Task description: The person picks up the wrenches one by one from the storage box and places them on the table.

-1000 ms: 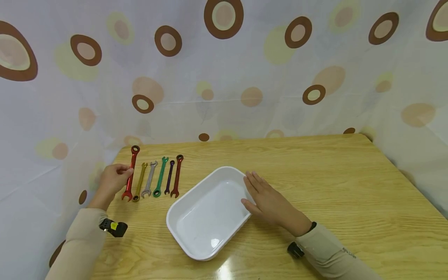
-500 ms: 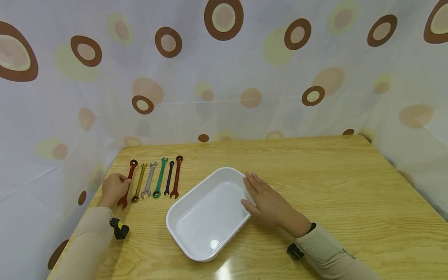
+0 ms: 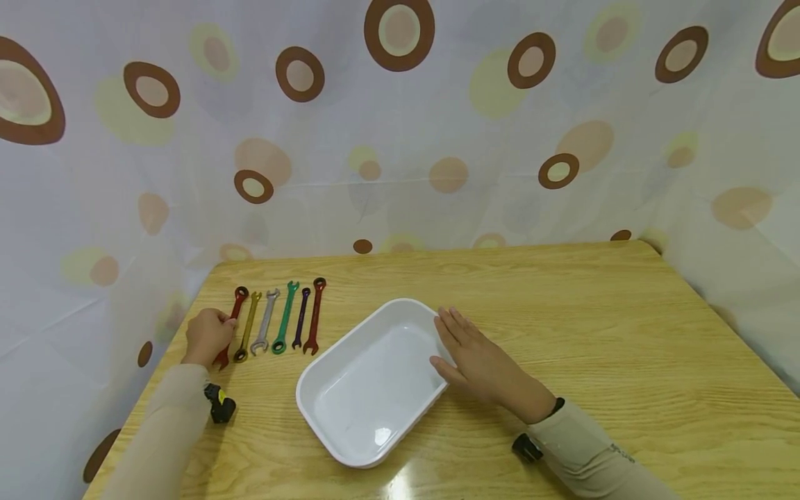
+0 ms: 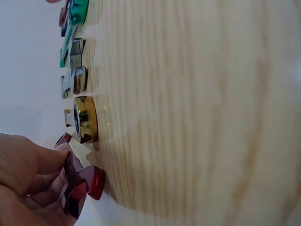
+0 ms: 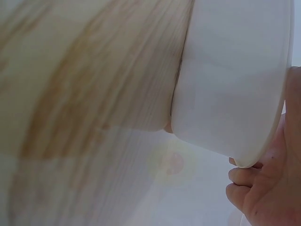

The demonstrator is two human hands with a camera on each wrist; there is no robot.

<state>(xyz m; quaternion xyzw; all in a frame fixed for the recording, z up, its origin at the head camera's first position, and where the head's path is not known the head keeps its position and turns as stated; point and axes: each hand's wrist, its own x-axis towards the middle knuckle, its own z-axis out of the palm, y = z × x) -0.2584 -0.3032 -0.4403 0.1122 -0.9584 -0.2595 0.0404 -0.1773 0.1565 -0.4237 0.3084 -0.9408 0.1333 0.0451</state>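
At the left end of a row of wrenches, my left hand (image 3: 209, 337) pinches a red combination wrench (image 3: 239, 300) between thumb and fingers. The left wrist view shows its red open end (image 4: 96, 182) close over the table, beside the gold wrench (image 4: 85, 120). My right hand (image 3: 484, 364) rests at the far right corner of a white rectangular tray (image 3: 312, 378), its fingers straight along the rim and the thumb reaching over the edge. From the right wrist, the tray's outer wall (image 5: 230, 80) shows with the hand at its rim.
To the right of the held wrench lie a silver wrench (image 3: 267, 319), a green wrench (image 3: 285, 319), a purple wrench (image 3: 301, 319) and a second red wrench (image 3: 315, 319). The wooden table (image 3: 594, 312) meets a patterned curtain (image 3: 400, 153) at its back and sides.
My left hand has lowered the red wrench toward the table and nearer to me, then shifted slightly right toward the gold one. The right hand and tray have stayed put.
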